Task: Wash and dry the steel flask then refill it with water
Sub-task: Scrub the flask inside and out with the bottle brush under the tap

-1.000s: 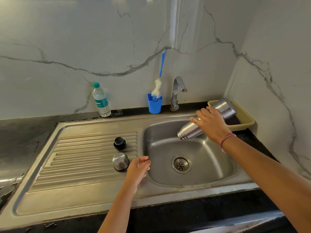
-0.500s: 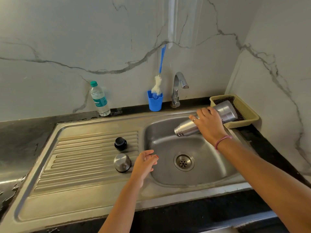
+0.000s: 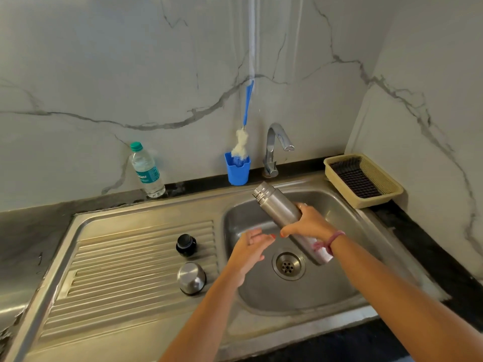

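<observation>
The steel flask [image 3: 277,206] is uncapped and tilted over the sink basin [image 3: 339,291], its mouth up toward the tap [image 3: 278,142]. My right hand [image 3: 309,223] grips the flask around its middle. My left hand [image 3: 251,246] hovers open just left of the flask, fingers spread, holding nothing. The flask's black stopper [image 3: 186,245] and its steel cup lid [image 3: 191,278] stand on the drainboard [image 3: 117,270]. No water runs from the tap.
A plastic water bottle [image 3: 147,171] stands at the back left. A blue cup [image 3: 237,169] holds a bottle brush [image 3: 244,126] beside the tap. A beige basket [image 3: 363,180] sits at the right corner against the marble wall.
My right hand has swung the flask from over the basket to the middle of the basin, mouth now raised. My left hand has moved right, close to the flask.
</observation>
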Action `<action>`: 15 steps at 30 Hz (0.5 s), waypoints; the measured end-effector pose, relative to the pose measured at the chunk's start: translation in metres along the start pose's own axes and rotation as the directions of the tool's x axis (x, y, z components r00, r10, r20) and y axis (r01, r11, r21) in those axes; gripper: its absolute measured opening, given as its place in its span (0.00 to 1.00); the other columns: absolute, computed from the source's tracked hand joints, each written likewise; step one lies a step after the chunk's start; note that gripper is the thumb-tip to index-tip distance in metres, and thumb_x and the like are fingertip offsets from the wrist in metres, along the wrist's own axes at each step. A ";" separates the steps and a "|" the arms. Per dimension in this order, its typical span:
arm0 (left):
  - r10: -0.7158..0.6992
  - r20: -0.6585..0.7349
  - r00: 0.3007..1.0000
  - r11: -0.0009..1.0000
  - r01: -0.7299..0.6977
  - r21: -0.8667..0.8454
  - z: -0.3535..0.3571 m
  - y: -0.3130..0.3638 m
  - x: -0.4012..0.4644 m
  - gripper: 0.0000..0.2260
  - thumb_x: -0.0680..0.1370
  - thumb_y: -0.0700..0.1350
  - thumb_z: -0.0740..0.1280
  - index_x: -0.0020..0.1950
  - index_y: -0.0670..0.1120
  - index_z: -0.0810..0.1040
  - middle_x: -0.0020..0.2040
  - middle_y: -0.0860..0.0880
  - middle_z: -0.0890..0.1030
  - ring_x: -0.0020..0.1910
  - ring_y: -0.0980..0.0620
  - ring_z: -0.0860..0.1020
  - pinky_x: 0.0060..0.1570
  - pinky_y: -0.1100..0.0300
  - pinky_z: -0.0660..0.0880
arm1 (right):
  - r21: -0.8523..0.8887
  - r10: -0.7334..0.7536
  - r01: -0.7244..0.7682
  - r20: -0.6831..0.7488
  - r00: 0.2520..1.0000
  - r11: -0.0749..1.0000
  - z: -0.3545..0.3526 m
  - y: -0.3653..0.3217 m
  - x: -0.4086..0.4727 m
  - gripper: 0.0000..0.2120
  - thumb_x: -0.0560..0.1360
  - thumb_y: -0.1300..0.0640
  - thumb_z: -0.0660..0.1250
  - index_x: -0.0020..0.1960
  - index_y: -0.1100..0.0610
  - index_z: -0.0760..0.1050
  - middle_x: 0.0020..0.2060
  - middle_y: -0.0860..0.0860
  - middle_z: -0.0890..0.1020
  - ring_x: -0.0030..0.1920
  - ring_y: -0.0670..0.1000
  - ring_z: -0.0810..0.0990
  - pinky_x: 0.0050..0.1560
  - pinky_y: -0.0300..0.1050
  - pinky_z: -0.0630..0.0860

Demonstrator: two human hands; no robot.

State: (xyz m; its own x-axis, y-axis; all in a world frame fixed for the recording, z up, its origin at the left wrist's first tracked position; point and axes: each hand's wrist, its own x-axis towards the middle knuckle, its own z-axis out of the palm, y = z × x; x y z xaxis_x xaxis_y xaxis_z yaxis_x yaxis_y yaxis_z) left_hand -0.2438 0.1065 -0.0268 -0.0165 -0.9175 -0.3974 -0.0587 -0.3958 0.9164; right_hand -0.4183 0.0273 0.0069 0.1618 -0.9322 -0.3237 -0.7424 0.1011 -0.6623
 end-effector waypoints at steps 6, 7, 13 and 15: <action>0.069 -0.080 0.994 0.994 -0.075 -0.077 0.006 0.017 0.008 0.28 0.73 0.56 0.75 0.67 0.49 0.68 0.58 0.53 0.79 0.53 0.60 0.79 0.46 0.68 0.74 | 0.186 -0.060 0.048 0.059 0.996 0.981 0.032 -0.015 -0.004 0.35 0.67 0.56 0.78 0.70 0.55 0.66 0.57 0.51 0.77 0.52 0.48 0.77 0.45 0.37 0.74; 0.069 -0.108 0.992 0.992 -0.080 -0.096 0.005 0.019 0.011 0.29 0.72 0.55 0.75 0.68 0.48 0.68 0.58 0.52 0.80 0.54 0.58 0.80 0.45 0.68 0.75 | 0.199 -0.069 0.057 0.053 0.996 0.978 0.036 -0.019 -0.004 0.33 0.68 0.56 0.77 0.69 0.54 0.67 0.56 0.51 0.78 0.51 0.47 0.77 0.45 0.38 0.75; 0.127 -0.301 0.945 0.964 -0.189 -0.185 -0.001 0.030 0.018 0.24 0.69 0.48 0.80 0.60 0.50 0.74 0.51 0.51 0.83 0.47 0.56 0.83 0.37 0.67 0.78 | 0.230 -0.160 0.146 0.044 0.986 0.962 0.044 -0.036 -0.002 0.28 0.65 0.53 0.79 0.61 0.52 0.71 0.51 0.48 0.80 0.49 0.47 0.80 0.50 0.41 0.78; 0.138 -0.351 0.926 0.960 -0.212 -0.182 -0.003 0.032 0.019 0.24 0.66 0.47 0.82 0.58 0.50 0.76 0.51 0.50 0.84 0.47 0.53 0.84 0.41 0.60 0.81 | 0.174 -0.216 0.194 0.112 0.970 0.965 0.037 -0.041 0.001 0.31 0.63 0.51 0.79 0.62 0.52 0.71 0.51 0.48 0.80 0.51 0.48 0.80 0.54 0.46 0.79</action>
State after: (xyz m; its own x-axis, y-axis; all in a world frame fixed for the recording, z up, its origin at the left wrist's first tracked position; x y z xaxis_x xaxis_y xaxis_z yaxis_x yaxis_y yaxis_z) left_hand -0.2431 0.0758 -0.0046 0.3269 -0.9179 -0.2251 0.1288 -0.1927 0.9728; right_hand -0.3632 0.0356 0.0087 0.3900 -0.8870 -0.2470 -0.5721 -0.0233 -0.8199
